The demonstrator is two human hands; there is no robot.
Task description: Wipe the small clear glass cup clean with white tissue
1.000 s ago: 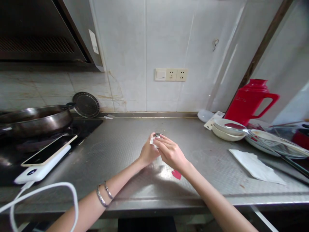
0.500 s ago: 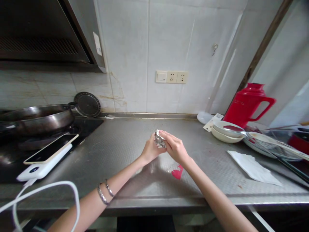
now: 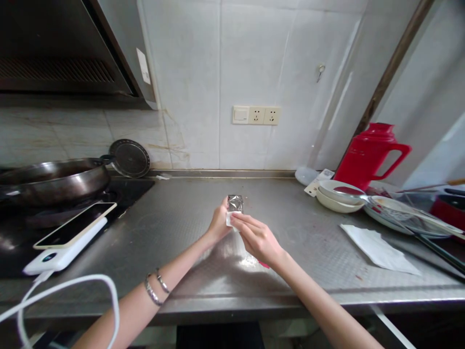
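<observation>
Above the middle of the steel counter, my left hand is closed round a small silver, foil-like block with a creased, shiny face. My right hand pinches a small white piece of paper or tissue against the near end of the block. What the white piece is made of, and whether it is joined to the block, I cannot tell. Below my right wrist a red patch or scrap on the counter shows only in part.
On the left, a steel pan sits on the black cooktop, with a phone and a corded white power bank in front. To the right stand a red thermos jug, stacked bowls and a folded white napkin.
The silver block has turned so more of its shiny face shows. My right hand has drawn down toward me with the white piece, covering most of the red patch. The view shifted slightly.
</observation>
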